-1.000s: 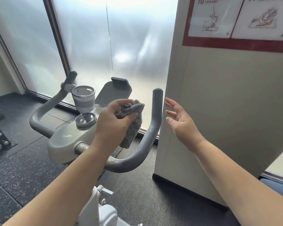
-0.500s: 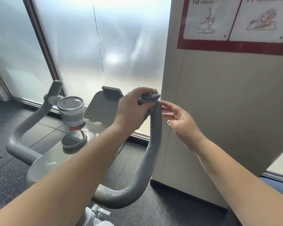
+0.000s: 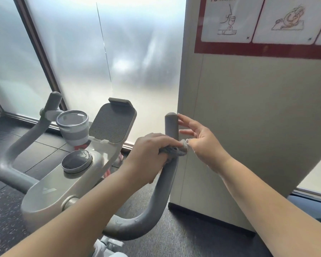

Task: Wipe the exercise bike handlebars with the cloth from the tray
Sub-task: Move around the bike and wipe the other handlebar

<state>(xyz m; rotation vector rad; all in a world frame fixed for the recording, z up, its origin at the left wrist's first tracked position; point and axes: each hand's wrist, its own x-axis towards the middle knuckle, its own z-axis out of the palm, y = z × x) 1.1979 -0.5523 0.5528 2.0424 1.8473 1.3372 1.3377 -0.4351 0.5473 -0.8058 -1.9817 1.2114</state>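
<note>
- The left hand [image 3: 146, 154] is clenched around the cloth [image 3: 174, 151], wrapping it against the upright part of the right bar [image 3: 171, 130], a little below the bar's capped top.
- The right hand [image 3: 202, 143] sits just beside the bar on its far side; the upper fingers [image 3: 186, 121] are straight, one touching near the cap, while the thumb and a lower finger appear to nip the cloth's free end.
- The cloth is grey, bunched and soft. It looks light and should mould round the tube, so a full wrap-around grip suits it better than a flat press.
- A loose end could slip free. Pinching it on the far side looks the sensible hold.
- The bar seems rigid and smooth, so the cloth should slide along it with modest squeeze.
- The left bar [image 3: 26, 145] lies well apart, across the console [image 3: 67, 184], with a cup [image 3: 72, 127] and a ribbed device rest [image 3: 111, 121] between.
- Judged from this, wiping is in hand on the right bar only. The lower curve and the left bar look yet to be done.
</note>
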